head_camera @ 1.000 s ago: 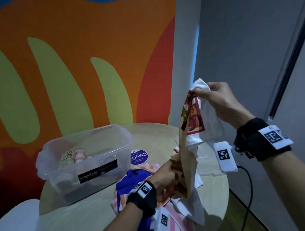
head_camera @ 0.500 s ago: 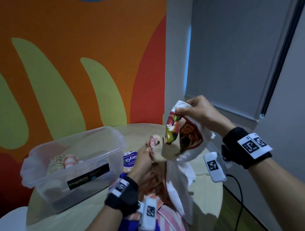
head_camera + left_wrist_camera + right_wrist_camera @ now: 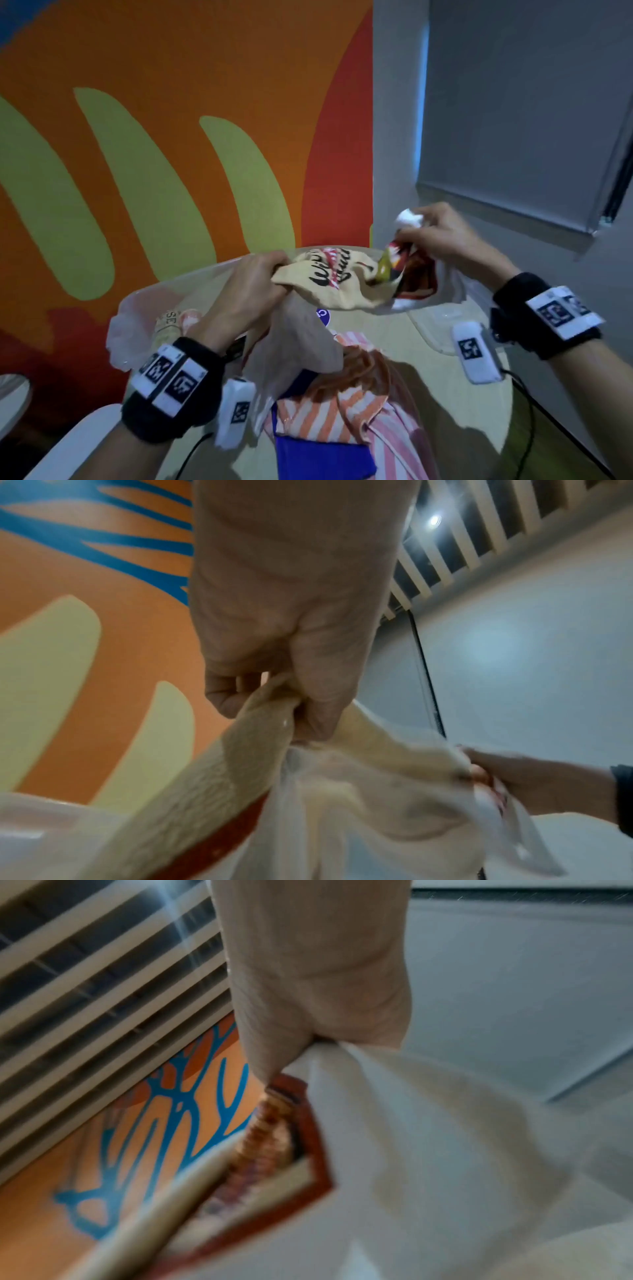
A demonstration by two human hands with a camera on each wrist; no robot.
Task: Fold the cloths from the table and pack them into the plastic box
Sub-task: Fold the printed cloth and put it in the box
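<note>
A cream cloth (image 3: 337, 281) with black lettering and a red and yellow print hangs in the air between both hands, above the round table (image 3: 428, 383). My left hand (image 3: 255, 287) grips its left edge (image 3: 274, 712). My right hand (image 3: 435, 233) pinches its right corner, where the white backing (image 3: 394, 1123) bunches up. The clear plastic box (image 3: 137, 329) stands at the left behind my left wrist, with rolled cloths (image 3: 173, 320) inside. An orange-striped cloth (image 3: 342, 404) and a blue cloth (image 3: 318, 459) lie in a heap on the table below.
A clear lid (image 3: 442, 318) lies on the table at the right, under my right wrist. A purple round sticker (image 3: 322, 316) shows on the tabletop. Cables (image 3: 534, 411) trail from the wrist cameras. An orange painted wall stands behind, a grey blind at right.
My left hand rose from the heap and took the cloth's other edge. The cloth went from hanging down to stretched sideways between the hands. My right hand lowered.
</note>
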